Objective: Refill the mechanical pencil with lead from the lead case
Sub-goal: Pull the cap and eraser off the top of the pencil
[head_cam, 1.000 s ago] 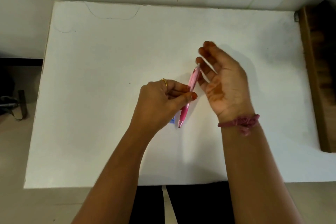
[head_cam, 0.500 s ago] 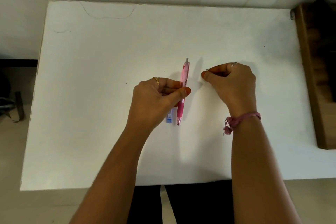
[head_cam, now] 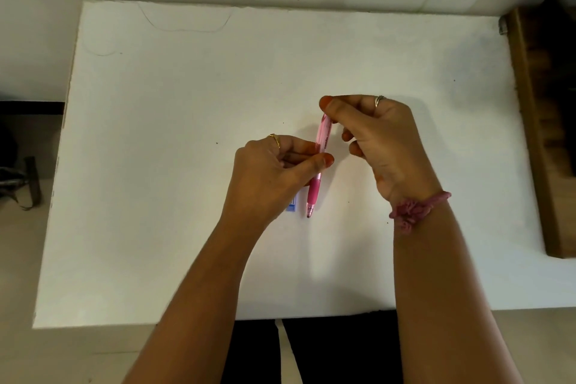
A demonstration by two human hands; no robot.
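My left hand [head_cam: 268, 178] grips the pink mechanical pencil [head_cam: 323, 137] at mid-barrel, just above the white table [head_cam: 156, 150], with the pencil's tip pointing toward me. My right hand [head_cam: 383, 140] is pinched with thumb and forefinger over the pencil's top end; whatever small part lies between those fingertips is hidden. A blue lead case [head_cam: 292, 206] lies flat on the table beside the pencil's tip, mostly covered by my left hand.
A brown wooden piece [head_cam: 542, 134] runs along the table's right edge. The wall stands directly behind the table's far edge. A dark bag with a strap [head_cam: 21, 184] sits on the floor to the left.
My right hand left the pencil's top, pinched down on the table to the right, then rose back onto the pencil's top end. The left hand kept holding the pencil.
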